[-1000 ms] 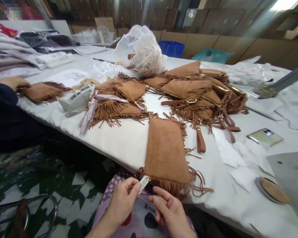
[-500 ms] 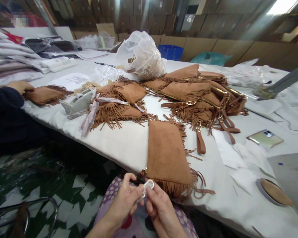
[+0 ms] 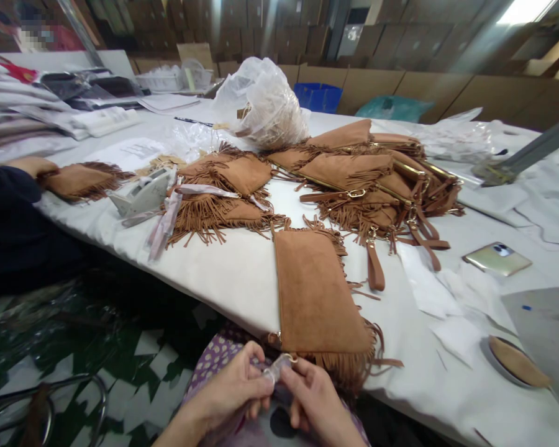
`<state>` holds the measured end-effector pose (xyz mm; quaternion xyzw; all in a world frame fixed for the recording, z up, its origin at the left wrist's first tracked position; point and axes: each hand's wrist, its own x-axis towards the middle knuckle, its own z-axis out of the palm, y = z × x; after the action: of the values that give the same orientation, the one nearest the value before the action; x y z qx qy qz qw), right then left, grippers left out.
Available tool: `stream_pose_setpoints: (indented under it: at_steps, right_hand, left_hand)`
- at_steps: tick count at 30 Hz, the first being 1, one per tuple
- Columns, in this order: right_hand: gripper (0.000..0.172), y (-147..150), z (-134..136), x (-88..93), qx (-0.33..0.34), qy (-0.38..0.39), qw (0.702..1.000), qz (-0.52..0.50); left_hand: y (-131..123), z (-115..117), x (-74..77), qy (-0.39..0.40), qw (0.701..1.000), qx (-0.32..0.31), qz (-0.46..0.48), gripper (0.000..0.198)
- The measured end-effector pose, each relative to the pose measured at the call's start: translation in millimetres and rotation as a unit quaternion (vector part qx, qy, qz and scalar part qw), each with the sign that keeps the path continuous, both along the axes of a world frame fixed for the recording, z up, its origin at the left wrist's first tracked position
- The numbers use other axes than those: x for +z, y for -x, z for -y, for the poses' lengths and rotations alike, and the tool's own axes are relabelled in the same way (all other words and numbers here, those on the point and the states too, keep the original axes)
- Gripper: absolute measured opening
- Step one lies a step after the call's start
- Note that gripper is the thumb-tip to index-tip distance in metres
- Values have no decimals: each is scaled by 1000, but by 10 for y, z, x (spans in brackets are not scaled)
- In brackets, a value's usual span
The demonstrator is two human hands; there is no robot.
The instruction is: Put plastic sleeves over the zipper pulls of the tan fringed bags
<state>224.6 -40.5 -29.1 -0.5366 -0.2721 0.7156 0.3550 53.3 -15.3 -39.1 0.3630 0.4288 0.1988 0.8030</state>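
Apparently, left grip point(image 3: 235, 388) pinches clasp point(image 3: 280, 365).

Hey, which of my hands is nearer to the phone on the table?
Right. Your right hand is in front of and left of the phone, near the edge of the table; your left hand is farther left, across the small shiny piece both hold.

Right of the bulging translucent plastic bag point(image 3: 270, 102) are a blue plastic bin point(image 3: 317, 97) and flat gold smartphone point(image 3: 497, 258); left, a grey tape dispenser point(image 3: 143, 194).
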Motion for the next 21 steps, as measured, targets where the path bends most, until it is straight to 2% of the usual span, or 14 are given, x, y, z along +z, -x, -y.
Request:
stream_pose_setpoints:
  at_steps: [1, 2, 4, 5, 6, 7, 10, 12, 14, 16, 18, 21]
  right_hand:
    - [52, -70, 54, -4, -2, -21, 996, 86]
    - [50, -139, 97, 12, -16, -46, 985, 163]
    - [40, -257, 120, 98, -57, -117, 951, 280]
    - [35, -297, 92, 156, -68, -163, 931, 321]
    - [29, -321, 40, 211, -70, -213, 909, 350]
    - [25, -330, -32, 253, -68, -264, 887, 373]
    - [20, -283, -276, 249, -36, -377, 831, 407]
    - [19, -231, -386, 148, -22, -413, 809, 418]
    - [19, -203, -423, 37, -23, -432, 796, 424]
    - [18, -214, -403, -28, -25, -440, 795, 418]
    - [17, -243, -362, -29, -15, -443, 800, 404]
    - [19, -246, -312, 21, 14, -455, 804, 383]
  left_hand:
    - [29, 12, 14, -75, 993, -5, -92, 30]
    - [53, 12, 37, -154, 971, 0, -182, 26]
    - [69, -23, 87, -281, 904, 42, -320, 20]
    - [55, -56, 102, -311, 880, 70, -353, 19]
    - [24, -95, 102, -314, 873, 92, -361, 18]
    - [-22, -136, 86, -300, 884, 102, -343, 19]
    - [-201, -233, -53, -226, 949, 76, -209, 24]
    - [-298, -262, -174, -211, 962, 64, -162, 25]
    - [-335, -260, -256, -226, 957, 64, -168, 23]
    - [-298, -232, -259, -254, 947, 58, -188, 21]
    - [-200, -189, -172, -288, 932, 45, -218, 20]
    - [-18, -128, 79, -353, 890, 17, -289, 20]
